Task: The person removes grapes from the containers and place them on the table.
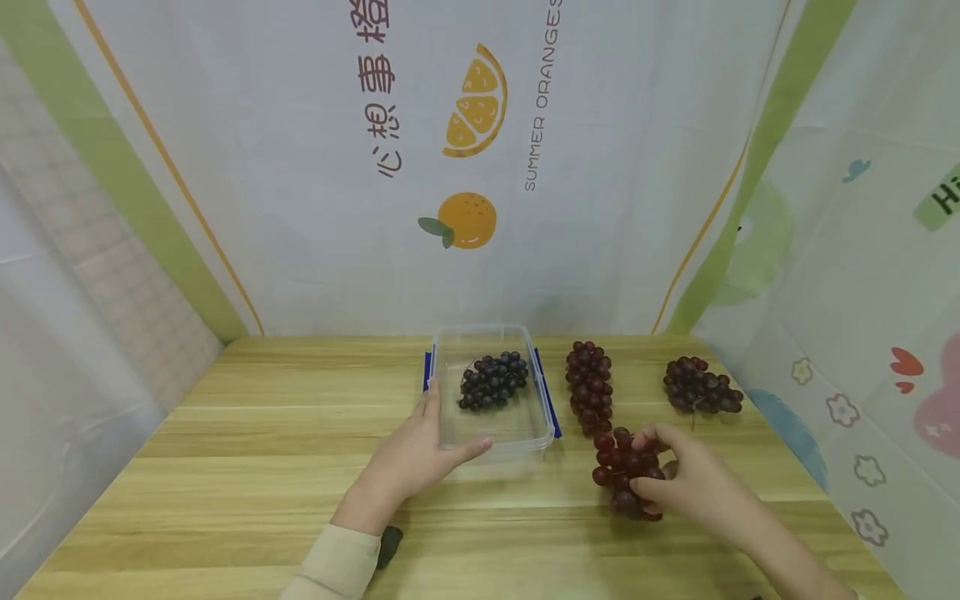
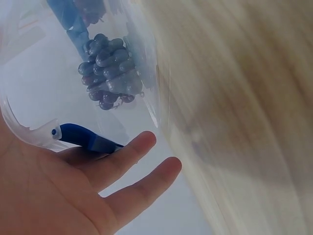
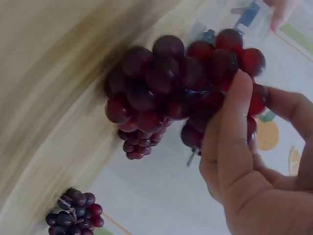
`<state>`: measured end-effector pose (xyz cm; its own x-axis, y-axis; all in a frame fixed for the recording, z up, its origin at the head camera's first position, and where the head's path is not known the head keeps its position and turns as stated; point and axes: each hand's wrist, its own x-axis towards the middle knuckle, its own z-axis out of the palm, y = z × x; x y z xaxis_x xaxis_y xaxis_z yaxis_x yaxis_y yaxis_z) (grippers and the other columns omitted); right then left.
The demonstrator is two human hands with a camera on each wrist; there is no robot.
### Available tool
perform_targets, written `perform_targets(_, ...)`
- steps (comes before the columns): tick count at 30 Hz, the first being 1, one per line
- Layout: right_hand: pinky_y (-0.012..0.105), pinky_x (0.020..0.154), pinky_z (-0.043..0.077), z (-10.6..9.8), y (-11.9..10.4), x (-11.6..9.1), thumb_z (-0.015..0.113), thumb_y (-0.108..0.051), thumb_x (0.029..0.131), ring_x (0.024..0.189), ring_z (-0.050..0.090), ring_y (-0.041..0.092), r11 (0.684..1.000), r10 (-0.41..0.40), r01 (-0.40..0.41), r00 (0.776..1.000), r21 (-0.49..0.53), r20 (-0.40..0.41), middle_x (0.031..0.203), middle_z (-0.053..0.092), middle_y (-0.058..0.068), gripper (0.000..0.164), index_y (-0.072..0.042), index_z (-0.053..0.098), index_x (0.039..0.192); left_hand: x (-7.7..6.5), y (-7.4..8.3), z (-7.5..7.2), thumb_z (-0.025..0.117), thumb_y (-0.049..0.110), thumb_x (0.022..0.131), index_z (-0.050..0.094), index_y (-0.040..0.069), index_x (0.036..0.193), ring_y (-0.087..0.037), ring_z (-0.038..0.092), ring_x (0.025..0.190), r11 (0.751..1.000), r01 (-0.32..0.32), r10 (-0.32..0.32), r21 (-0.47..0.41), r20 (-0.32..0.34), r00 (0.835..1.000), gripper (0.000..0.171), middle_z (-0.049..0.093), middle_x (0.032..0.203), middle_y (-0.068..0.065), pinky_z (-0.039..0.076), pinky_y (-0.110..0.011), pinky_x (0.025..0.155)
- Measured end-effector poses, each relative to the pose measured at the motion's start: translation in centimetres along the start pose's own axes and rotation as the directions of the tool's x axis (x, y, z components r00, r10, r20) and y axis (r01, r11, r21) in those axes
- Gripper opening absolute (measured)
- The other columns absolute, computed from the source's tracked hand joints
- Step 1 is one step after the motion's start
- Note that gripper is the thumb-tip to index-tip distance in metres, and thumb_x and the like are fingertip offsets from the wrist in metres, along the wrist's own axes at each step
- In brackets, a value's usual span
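My right hand (image 1: 693, 475) pinches a bunch of red grapes (image 1: 618, 467) between thumb and fingers, low over the table's right half. In the right wrist view the fingertips press into the side of this bunch (image 3: 161, 83). With fingers fairly straight, my left hand (image 1: 412, 454) rests against the left side of a clear plastic container (image 1: 517, 429), its thumb along the front rim. The left wrist view shows the fingers by a blue side clip (image 2: 88, 139). Inside the container lies a bunch of black grapes (image 1: 491, 382).
A long bunch of red grapes (image 1: 588, 383) lies right of the container, just behind the held bunch. Farther right is a dark red bunch (image 1: 699, 386). A small dark object (image 1: 388, 546) sits beside the left sleeve. A printed curtain (image 1: 337, 275) hangs behind the wooden table (image 1: 247, 467).
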<state>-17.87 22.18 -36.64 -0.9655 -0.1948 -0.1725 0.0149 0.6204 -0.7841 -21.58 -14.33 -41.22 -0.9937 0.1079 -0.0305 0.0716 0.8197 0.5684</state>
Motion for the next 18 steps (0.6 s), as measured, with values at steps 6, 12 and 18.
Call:
perform_targets(6,0.043,0.07,0.06,0.5,1.0,0.5,0.086,-0.018,0.088,0.086,0.069,0.029,0.976,-0.029,0.052,0.993,-0.21,0.111,0.138,0.068,0.016,0.048,-0.011,0.065,0.131,0.0,-0.1,0.2,0.057,0.093,0.083,-0.008,0.009,0.171,-0.05,0.05,0.147,1.0,-0.013,0.013,-0.004,-0.009,1.0,0.138,0.01,0.177,-0.022,0.055,-0.058,0.107)
perform_targets(12,0.052,0.086,0.061,1.3,0.9,1.0,0.091,-0.031,0.085,0.11,0.07,0.036,0.901,-0.07,0.118,0.989,-0.418,0.127,0.135,0.067,0.012,0.066,-0.018,0.063,0.144,-0.1,-0.1,0.4,0.06,0.088,0.086,-0.009,0.01,0.171,-0.05,0.049,0.148,1.0,-0.008,0.008,-0.012,-0.014,1.0,0.134,0.009,0.178,-0.021,0.052,-0.059,0.112)
perform_targets(18,0.043,0.072,0.055,2.0,1.4,0.7,0.092,-0.044,0.081,0.1,0.06,0.032,0.803,-0.159,0.189,0.982,-0.565,0.102,0.125,0.055,0.012,0.061,-0.026,0.07,0.134,-0.2,-0.2,0.5,0.06,0.088,0.086,-0.009,0.01,0.171,-0.05,0.049,0.148,1.0,-0.007,0.006,-0.017,-0.017,1.0,0.134,0.009,0.178,-0.021,0.052,-0.059,0.112)
